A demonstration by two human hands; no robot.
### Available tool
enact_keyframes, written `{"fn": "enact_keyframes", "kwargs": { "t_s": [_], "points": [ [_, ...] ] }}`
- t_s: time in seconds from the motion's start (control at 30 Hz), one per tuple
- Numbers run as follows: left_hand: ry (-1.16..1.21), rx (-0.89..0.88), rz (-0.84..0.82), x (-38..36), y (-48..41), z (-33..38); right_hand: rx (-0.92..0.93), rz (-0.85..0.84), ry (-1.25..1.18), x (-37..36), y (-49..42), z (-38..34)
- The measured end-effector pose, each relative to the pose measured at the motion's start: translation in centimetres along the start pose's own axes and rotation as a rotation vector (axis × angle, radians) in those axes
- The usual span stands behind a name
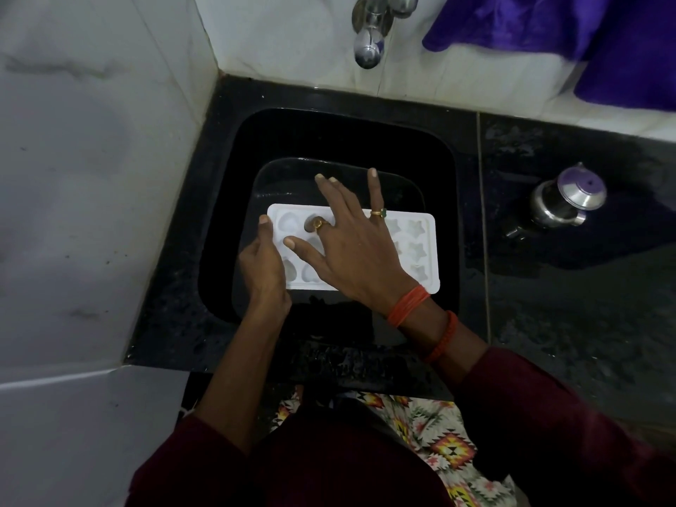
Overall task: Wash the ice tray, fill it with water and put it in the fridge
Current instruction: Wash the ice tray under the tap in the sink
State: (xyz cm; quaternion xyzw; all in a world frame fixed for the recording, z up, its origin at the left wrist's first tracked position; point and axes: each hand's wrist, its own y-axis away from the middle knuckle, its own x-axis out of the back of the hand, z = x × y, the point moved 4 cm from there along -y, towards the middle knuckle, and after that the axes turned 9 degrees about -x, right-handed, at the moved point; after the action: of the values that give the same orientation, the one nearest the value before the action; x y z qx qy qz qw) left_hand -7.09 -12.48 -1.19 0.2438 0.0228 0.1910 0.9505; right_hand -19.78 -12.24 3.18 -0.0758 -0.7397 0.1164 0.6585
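Observation:
A white ice tray [420, 247] with heart and star moulds lies level over the black sink [329, 140]. My left hand [264, 267] grips its left end, thumb on the rim. My right hand [351, 247] lies flat across the middle of the tray with fingers spread and straight, covering several moulds. The steel tap [369, 34] hangs above the far side of the sink; I see no water running from it.
A black stone counter [567, 287] surrounds the sink and looks wet. A steel jug with a lid [567, 199] stands on the counter at the right. A purple cloth [585, 38] hangs at the top right. White tiled walls close the left and back.

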Motion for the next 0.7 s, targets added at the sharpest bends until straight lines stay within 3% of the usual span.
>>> {"fn": "enact_keyframes", "kwargs": {
  "t_s": [0.7],
  "points": [
    [0.002, -0.005, 0.01, 0.7, -0.3, 0.4, 0.07, 0.032, 0.078, 0.2, -1.1, 0.2]
  ]
}}
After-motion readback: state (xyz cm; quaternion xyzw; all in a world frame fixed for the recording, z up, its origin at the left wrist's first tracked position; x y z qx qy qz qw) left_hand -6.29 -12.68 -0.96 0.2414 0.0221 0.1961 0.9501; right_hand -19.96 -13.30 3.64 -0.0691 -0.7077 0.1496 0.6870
